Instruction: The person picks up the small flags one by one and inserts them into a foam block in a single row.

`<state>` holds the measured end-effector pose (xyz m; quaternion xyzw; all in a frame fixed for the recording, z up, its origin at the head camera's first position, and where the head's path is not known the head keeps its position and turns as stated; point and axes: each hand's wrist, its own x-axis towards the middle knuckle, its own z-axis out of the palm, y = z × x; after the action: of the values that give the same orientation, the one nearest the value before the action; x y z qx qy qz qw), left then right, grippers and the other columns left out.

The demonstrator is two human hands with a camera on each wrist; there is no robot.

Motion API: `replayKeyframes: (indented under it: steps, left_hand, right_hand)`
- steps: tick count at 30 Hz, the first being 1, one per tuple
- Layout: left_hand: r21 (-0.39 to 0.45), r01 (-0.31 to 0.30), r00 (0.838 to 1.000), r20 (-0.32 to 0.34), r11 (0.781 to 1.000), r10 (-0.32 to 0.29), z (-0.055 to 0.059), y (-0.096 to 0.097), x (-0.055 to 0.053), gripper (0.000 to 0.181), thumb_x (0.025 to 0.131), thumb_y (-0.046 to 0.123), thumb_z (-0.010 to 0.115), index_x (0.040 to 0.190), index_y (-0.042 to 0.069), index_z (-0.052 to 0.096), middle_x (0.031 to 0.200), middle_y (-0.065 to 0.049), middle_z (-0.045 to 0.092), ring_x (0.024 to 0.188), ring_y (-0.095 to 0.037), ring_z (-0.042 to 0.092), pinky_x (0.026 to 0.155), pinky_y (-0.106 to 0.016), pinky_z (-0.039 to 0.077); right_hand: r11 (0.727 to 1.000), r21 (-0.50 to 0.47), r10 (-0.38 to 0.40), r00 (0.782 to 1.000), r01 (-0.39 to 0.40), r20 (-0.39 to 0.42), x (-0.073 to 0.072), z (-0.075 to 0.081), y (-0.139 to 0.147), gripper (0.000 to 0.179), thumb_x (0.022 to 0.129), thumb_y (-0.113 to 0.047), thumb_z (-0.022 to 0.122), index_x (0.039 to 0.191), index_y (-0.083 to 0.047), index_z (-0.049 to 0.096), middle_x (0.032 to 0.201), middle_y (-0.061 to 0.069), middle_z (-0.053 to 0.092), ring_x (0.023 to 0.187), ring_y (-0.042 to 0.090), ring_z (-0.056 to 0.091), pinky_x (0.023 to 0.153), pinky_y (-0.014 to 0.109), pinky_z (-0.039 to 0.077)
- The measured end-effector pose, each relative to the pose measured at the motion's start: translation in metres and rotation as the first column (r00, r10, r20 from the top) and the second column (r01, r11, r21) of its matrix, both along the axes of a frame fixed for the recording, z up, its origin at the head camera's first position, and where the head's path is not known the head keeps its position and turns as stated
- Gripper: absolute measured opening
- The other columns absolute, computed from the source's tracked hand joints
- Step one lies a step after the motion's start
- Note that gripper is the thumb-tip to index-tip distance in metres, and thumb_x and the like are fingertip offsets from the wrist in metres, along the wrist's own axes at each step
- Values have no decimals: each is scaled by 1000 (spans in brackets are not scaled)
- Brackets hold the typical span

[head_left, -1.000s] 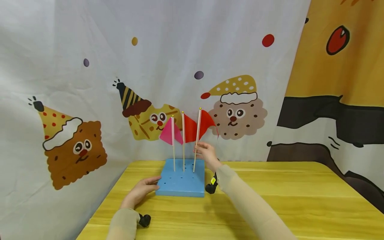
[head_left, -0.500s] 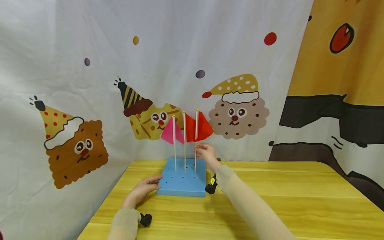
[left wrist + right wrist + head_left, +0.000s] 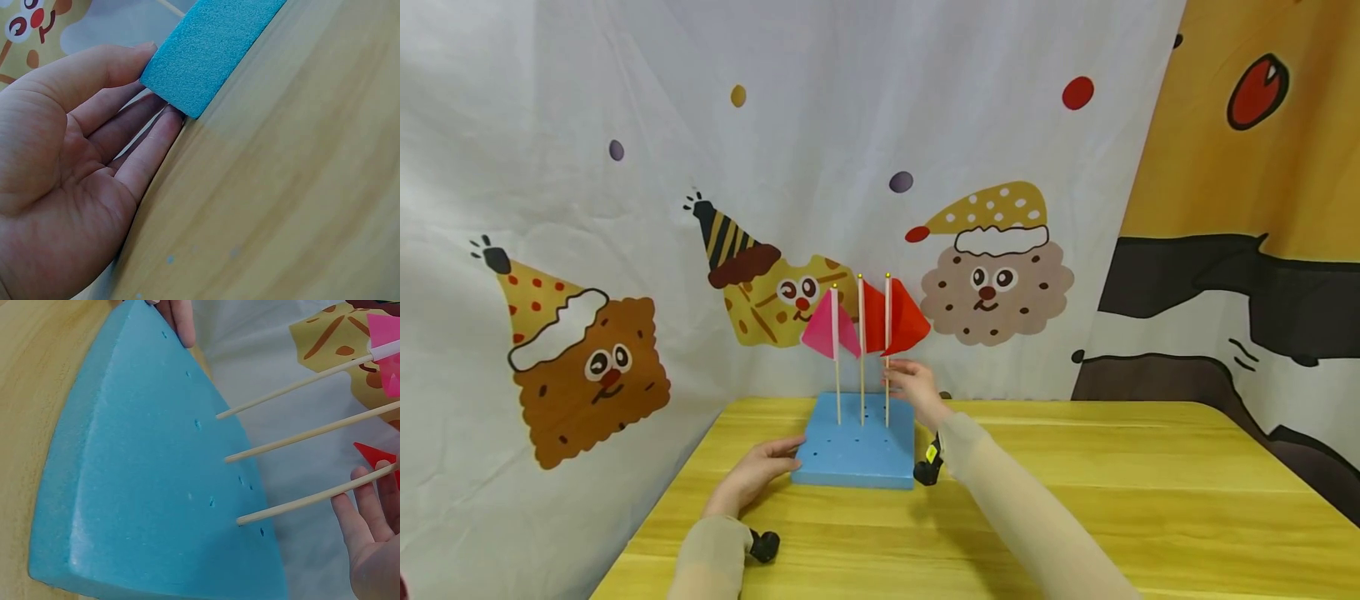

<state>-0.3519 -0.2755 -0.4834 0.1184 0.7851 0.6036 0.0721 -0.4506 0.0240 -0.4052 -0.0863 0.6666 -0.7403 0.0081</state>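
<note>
A light-blue foam block with small holes lies on the table. Upright in its back row stand a pink flag, a red flag in the middle and another red flag on the right, each on a thin wooden stick. My right hand holds the right flag's stick partway up; in the right wrist view its fingers lie behind the stick, while the thumb is hidden. My left hand rests its thumb and straight fingers against the block's left side.
The wooden table extends to the right of the block. Close behind the flags hangs a white curtain printed with cartoon biscuits. A black wrist camera sits beside the block's right edge.
The right red flag's stick has tipped left from a slant to upright, and its cloth has swung left. Both hands have stayed in nearly the same places.
</note>
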Motion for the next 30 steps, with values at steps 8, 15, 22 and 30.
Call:
replayKeyframes:
  steps: [8, 15, 22, 30]
  left_hand:
    - [-10, -10, 1000, 6, 1000, 10, 1, 1, 2, 54, 95, 15, 64, 144, 5, 46, 149, -23, 37, 136, -41, 34, 108, -53, 34]
    - [-24, -8, 1000, 3, 1000, 8, -1, 1, 0, 55, 95, 17, 65, 145, 4, 46, 149, -22, 37, 132, -40, 41, 108, -54, 33]
    - [-5, -4, 1000, 18, 1000, 4, -2, 1, 1, 56, 94, 17, 66, 145, 5, 46, 150, -20, 37, 133, -40, 40, 109, -55, 31]
    - [-9, 6, 1000, 6, 1000, -6, -1, -1, -1, 56, 95, 18, 65, 145, 4, 45, 150, -22, 36, 133, -40, 40, 109, -54, 31]
  right_hand:
    - [998, 24, 57, 998, -57, 10, 6, 4, 4, 32, 96, -7, 60, 125, 6, 60, 114, 24, 64, 86, 19, 67, 95, 53, 48]
    - [1000, -2, 20, 999, -20, 31, -2, -7, 3, 37, 96, -11, 62, 129, 4, 59, 119, 20, 64, 110, 37, 62, 93, 46, 50]
    - [1000, 8, 15, 1000, -15, 21, -3, -10, 6, 39, 95, -12, 63, 130, 6, 58, 117, 19, 65, 111, 39, 60, 88, 41, 54]
    - [1000, -12, 24, 1000, -24, 3, -5, -10, 9, 41, 94, -11, 65, 129, 7, 58, 116, 24, 64, 98, 32, 67, 86, 41, 55]
